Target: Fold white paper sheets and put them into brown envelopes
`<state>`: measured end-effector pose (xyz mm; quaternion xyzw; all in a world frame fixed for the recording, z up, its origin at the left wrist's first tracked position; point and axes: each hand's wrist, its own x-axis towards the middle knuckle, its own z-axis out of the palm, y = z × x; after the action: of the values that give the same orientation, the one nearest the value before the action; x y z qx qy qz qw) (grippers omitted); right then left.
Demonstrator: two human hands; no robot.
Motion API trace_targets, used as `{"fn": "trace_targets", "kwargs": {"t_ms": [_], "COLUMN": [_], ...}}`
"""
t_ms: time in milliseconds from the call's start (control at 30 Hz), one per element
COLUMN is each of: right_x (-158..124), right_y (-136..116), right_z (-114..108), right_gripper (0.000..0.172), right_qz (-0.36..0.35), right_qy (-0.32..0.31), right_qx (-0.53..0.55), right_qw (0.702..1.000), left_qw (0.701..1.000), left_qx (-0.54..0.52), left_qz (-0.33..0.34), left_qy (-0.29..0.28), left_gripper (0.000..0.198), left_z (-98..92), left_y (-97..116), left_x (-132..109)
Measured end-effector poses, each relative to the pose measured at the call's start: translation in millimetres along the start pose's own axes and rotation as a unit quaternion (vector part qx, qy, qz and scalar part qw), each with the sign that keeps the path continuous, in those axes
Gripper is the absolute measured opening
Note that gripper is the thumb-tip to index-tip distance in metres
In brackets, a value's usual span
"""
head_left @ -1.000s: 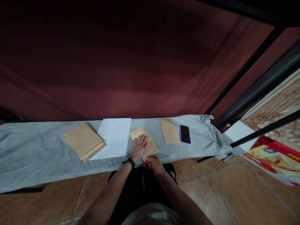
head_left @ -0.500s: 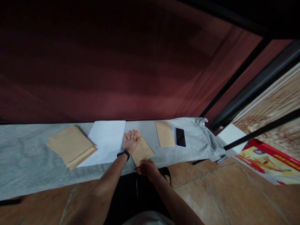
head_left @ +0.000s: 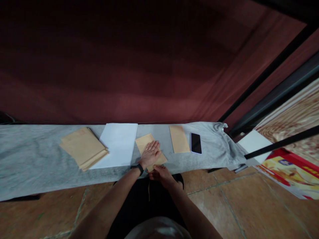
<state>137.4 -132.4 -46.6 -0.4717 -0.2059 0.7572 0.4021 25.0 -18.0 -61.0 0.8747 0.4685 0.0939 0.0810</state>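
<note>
- Your envelope (head_left: 143, 141) lies flat on the grey-draped desk (head_left: 214, 144), right in front of you, between the paper and the second envelope.
- Its long axis runs on a slant: one short end points away from you and to the left, the other towards you and to the right, close to the desk's near edge.
- Your left hand (head_left: 151, 152) is spread flat on top of it, palm down, fingers straight and pointing away and to the right; a dark band (head_left: 139, 168) circles that wrist.
- Your right hand (head_left: 160, 174) grips its near end, thumb above, fingers curled at the edge.
- To your right, the second envelope (head_left: 179, 139) points almost straight away from you, its far end leaning slightly left.
- Just beside that lies a phone (head_left: 195, 143), screen up.
- To your left, a fanned stack (head_left: 84, 146) of envelopes overlaps the white paper (head_left: 119, 142).
</note>
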Motion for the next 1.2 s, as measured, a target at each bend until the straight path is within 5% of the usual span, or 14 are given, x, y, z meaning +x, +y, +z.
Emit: {"fn": "trace_targets", "kwargs": {"t_ms": [267, 633, 933, 1200], "right_x": [3.1, -14.8, -9.8, -9.3], "right_y": [6.0, 2.3, -12.6, -12.5], "right_z": [-2.7, -6.9, -4.2, -13.4], "right_gripper": [0.057, 0.038, 0.028, 0.027], "right_qz": [-0.022, -0.043, -0.023, -0.047], "right_qy": [-0.001, -0.023, 0.116, 0.138], "right_qx": [-0.026, 0.013, 0.041, 0.052], "right_qw": [0.999, 0.999, 0.992, 0.988], "left_qw": [0.992, 0.994, 0.997, 0.993], "left_qx": [-0.090, -0.089, 0.033, 0.063], "left_qz": [0.051, 0.054, 0.066, 0.100], "left_qy": [-0.073, 0.015, -0.003, 0.020], "left_gripper": [0.060, 0.050, 0.053, 0.057], "left_z": [-5.7, -5.8, -16.0, -15.0], "left_y": [14.6, 22.6, 31.9, 22.4], "left_x": [-30.1, -101.7, -98.8, -94.8]}}
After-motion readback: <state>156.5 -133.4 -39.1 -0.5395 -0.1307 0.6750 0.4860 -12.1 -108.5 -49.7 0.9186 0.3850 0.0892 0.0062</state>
